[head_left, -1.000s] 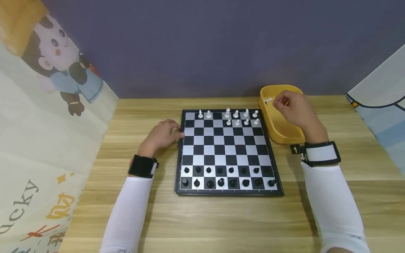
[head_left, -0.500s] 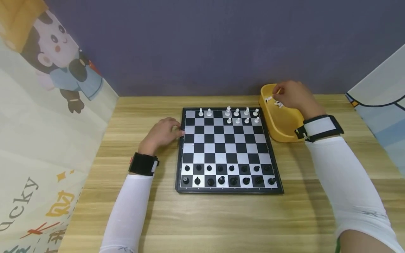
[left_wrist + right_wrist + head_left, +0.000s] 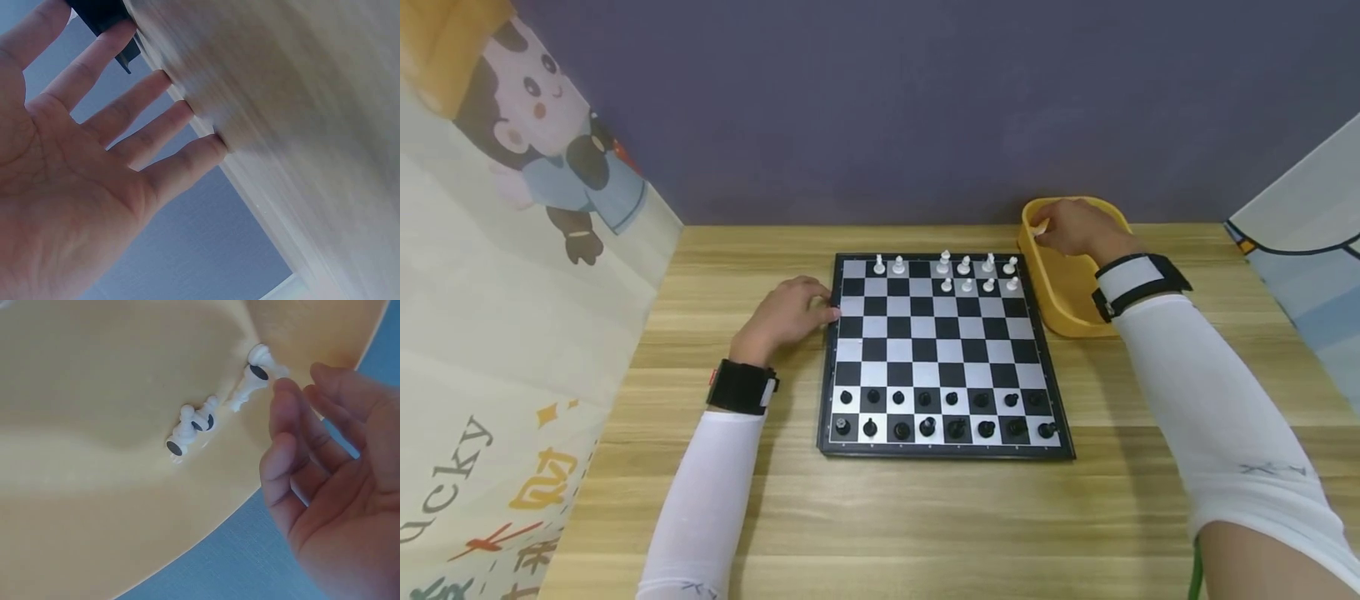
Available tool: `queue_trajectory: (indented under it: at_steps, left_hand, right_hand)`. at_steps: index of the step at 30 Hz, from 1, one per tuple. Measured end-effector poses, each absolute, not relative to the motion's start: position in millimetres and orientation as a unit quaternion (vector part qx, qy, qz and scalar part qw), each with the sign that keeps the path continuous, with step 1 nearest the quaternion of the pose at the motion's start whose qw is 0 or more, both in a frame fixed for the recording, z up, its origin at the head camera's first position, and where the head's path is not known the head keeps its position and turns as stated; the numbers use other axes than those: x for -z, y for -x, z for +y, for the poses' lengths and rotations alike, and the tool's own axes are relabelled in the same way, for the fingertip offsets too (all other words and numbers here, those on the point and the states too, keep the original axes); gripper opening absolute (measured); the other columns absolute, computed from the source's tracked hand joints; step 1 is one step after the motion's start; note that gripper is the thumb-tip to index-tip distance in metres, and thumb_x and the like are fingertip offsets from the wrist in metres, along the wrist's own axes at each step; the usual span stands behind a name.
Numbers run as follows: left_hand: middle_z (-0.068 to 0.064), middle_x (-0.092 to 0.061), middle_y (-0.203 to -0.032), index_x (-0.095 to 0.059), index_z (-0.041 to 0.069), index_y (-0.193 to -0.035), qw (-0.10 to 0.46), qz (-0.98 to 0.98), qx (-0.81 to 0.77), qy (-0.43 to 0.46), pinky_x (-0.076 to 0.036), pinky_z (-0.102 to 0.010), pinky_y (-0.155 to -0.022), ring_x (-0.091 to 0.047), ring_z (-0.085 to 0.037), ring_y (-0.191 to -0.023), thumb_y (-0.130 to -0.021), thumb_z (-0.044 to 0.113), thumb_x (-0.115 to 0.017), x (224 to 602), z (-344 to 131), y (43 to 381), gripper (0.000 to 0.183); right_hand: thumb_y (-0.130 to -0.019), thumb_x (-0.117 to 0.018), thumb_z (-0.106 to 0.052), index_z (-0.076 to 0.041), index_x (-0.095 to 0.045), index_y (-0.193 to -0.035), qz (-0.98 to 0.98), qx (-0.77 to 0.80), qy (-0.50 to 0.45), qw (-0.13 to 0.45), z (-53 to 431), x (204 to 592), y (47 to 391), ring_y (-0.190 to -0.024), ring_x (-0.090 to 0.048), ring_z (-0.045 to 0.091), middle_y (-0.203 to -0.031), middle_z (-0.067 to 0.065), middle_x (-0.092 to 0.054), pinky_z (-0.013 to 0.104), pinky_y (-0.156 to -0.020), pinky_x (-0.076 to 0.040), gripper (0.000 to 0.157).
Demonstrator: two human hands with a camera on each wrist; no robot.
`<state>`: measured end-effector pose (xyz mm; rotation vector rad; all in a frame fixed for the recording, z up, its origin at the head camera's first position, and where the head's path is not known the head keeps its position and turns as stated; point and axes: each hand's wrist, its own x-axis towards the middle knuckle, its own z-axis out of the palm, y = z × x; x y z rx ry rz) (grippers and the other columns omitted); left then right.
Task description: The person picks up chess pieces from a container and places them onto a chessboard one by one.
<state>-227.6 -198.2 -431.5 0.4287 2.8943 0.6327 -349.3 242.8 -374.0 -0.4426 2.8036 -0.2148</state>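
Note:
My left hand [image 3: 786, 315] lies at the left edge of the chessboard [image 3: 925, 451], thumb touching its rim. In the left wrist view its fingers are spread, tips on the wooden table [image 3: 300, 125], near the dark board corner [image 3: 106, 22]. My right hand [image 3: 1078, 227] reaches into the yellow tray [image 3: 1060, 321]. In the right wrist view its fingers are loosely bent beside two white chess pieces [image 3: 255, 374], with no piece visible in its grasp. Two more white chess pieces [image 3: 187, 425] lie together on the tray floor.
Black chess pieces [image 3: 927, 427] fill two rows at the board's near side. Several white chess pieces [image 3: 964, 265] stand along the far side. A dark wall [image 3: 925, 117] rises behind the table, and a printed sheet [image 3: 497, 333] hangs at left.
My right hand has moved from above the tray down into its far end, toward the white pieces. My left hand has stayed at the board's edge.

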Motion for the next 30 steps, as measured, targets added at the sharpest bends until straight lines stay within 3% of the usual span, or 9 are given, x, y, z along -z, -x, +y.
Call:
queue_trajectory:
  at_steps: [5,11,16,21,30]
  left_hand:
    - [-0.009,-0.042,-0.137,-0.056,0.015,-0.120,0.076,0.964,-0.211,-0.146,-0.022,-0.045,-0.103,-0.033,-0.029,-0.128,-0.087,0.049,-0.053,431.7,-198.4,227.6,0.048]
    - [-0.009,-0.043,-0.136,-0.057,0.015,-0.120,0.075,0.964,-0.209,-0.145,-0.023,-0.044,-0.103,-0.033,-0.028,-0.128,-0.087,0.049,-0.053,429.7,-198.8,225.5,0.048]
    - [-0.008,-0.043,-0.136,-0.057,0.016,-0.119,0.074,0.965,-0.208,-0.144,-0.023,-0.043,-0.103,-0.033,-0.027,-0.128,-0.087,0.049,-0.053,429.4,-199.1,224.7,0.046]
    - [-0.008,-0.044,-0.135,-0.058,0.016,-0.118,0.073,0.965,-0.208,-0.145,-0.022,-0.042,-0.103,-0.034,-0.027,-0.128,-0.087,0.049,-0.054,429.8,-198.6,224.3,0.045]
    - [-0.008,-0.044,-0.135,-0.057,0.016,-0.119,0.076,0.964,-0.209,-0.147,-0.022,-0.042,-0.104,-0.033,-0.027,-0.128,-0.087,0.050,-0.053,429.7,-195.8,223.8,0.047]
  right_hand:
    - [-0.091,-0.049,-0.026,-0.007,-0.045,-0.131,0.974,0.047,0.153,0.160,243.1,376.3,353.9,-0.078,-0.055,0.023,-0.112,0.015,-0.057,0.037,-0.067,-0.044,0.044]
    - [-0.091,-0.048,-0.024,-0.008,-0.048,-0.128,0.970,0.046,0.160,0.176,245.0,379.0,359.5,-0.068,-0.055,0.021,-0.096,0.011,-0.061,0.036,-0.062,-0.044,0.040]
    - [-0.088,-0.049,-0.018,-0.010,-0.055,-0.115,0.972,0.059,0.155,0.164,244.7,380.7,360.9,-0.065,-0.054,0.021,-0.094,0.008,-0.058,0.036,-0.060,-0.044,0.029]
    - [-0.083,-0.049,-0.014,-0.013,-0.057,-0.100,0.979,0.049,0.144,0.138,242.6,384.6,359.9,-0.067,-0.052,0.023,-0.078,0.004,-0.057,0.037,-0.058,-0.042,0.019]
    - [-0.083,-0.047,-0.013,-0.011,-0.057,-0.101,0.984,0.044,0.125,0.115,243.0,392.4,358.3,-0.077,-0.049,0.026,-0.084,0.005,-0.057,0.037,-0.062,-0.039,0.020]
